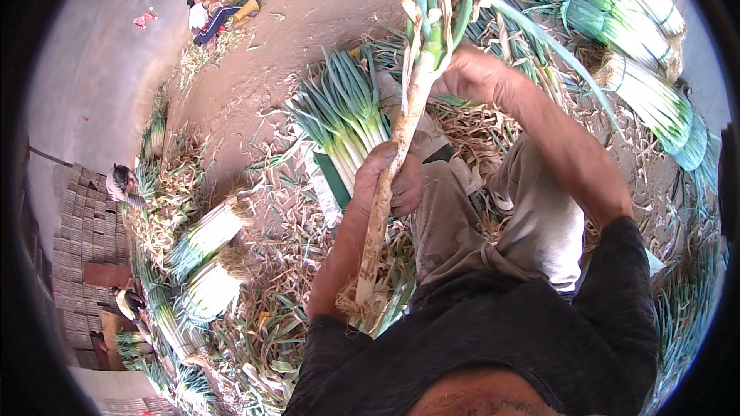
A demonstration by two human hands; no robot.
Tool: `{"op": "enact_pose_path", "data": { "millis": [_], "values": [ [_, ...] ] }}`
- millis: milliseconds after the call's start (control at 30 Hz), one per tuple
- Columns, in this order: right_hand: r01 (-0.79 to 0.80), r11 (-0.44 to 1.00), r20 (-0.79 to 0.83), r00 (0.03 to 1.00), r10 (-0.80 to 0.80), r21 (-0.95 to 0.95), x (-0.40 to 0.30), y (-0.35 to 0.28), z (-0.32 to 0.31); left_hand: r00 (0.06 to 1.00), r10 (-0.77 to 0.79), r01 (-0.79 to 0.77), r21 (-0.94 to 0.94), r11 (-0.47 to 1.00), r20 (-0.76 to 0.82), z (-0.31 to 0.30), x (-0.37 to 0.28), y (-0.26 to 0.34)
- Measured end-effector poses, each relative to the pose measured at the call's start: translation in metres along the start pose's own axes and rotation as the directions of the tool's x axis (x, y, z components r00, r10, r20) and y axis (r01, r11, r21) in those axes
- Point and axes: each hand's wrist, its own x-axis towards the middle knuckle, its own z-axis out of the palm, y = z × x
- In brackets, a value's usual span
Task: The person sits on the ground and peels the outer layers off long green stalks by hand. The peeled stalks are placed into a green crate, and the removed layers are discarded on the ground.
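Note:
A long green onion [404, 121] with a soil-stained white shank slants across the view in front of me. Its bushy roots [361, 300] hang near my left upper arm, and its green leaves run out of the top of the picture. My left hand [387, 179] grips the shank around its middle. Higher up, where the leaves fork, my right hand [468, 75] is at the stalk; its fingertips are partly hidden behind it. Dry, papery leaf skins [411, 29] cling there. Just beyond my left hand lies a pile of cleaned green onions [347, 121].
Tied green onion bundles [647, 86] lie at the right; more bundles [208, 237] rest at the left. Dry leaf litter [283, 208] covers the floor around my legs [491, 208]. Unpeeled onions [520, 52] lie beyond my right hand. Other people [208, 14] sit working farther off.

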Motion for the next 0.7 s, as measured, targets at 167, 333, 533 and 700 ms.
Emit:
{"op": "enact_pose_path", "data": {
  "millis": [167, 333, 533, 700],
  "values": [
    [0.103, 0.929, 0.19, 0.965, -0.18, 0.356, 0.009, -0.013, -0.007, 0.998, -0.067, 0.067, 0.093, 0.993, -0.001, 0.001, -0.005, 0.009],
    [0.215, 0.872, 0.273, 0.893, -0.358, 0.44, -0.004, -0.035, -0.004, 0.98, -0.043, 0.08, 0.184, 0.98, -0.194, 0.006, 0.002, 0.01],
    [0.371, 0.829, -0.04, 0.919, -0.391, 0.418, 0.003, -0.028, -0.01, 0.952, -0.086, 0.176, 0.297, 0.939, -0.293, 0.005, 0.019, 0.009],
    [0.362, 0.862, -0.284, 0.92, -0.27, 0.354, 0.008, -0.017, -0.013, 0.806, 0.59, 0.1, 0.971, -0.217, 0.049, 0.003, 0.078, -0.006]
  ]
}}
